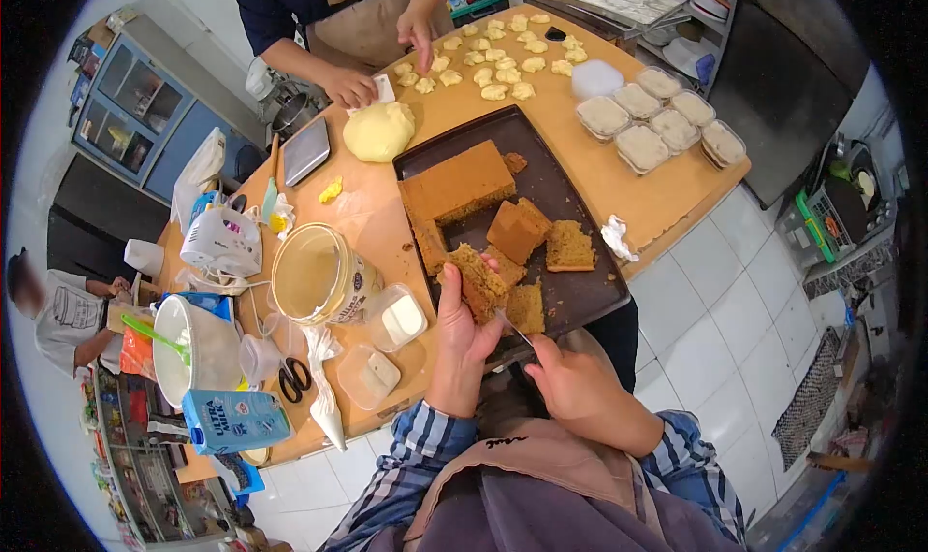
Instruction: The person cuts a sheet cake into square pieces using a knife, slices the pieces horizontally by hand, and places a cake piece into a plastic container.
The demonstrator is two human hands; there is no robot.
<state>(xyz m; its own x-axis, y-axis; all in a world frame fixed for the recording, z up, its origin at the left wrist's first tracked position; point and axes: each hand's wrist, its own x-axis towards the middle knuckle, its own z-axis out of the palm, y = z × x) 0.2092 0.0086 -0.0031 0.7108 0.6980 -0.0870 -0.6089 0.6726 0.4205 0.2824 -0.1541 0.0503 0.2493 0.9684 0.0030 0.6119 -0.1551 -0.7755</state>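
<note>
A dark baking tray holds a large brown sponge cake and several cut pieces, one of them a cake block near the middle. My left hand is closed round a piece of cake, held up over the tray's near side. In my right hand is a thin metal utensil, perhaps a knife; its tip reaches the lower edge of the held piece, beside my left fingers. Crumbs lie on the tray.
A co-worker's hands are beside yellow dough. Small dough pieces and lidded tubs stand beyond the tray. On the left are a cream bucket, black scissors, a piping bag and a milk carton.
</note>
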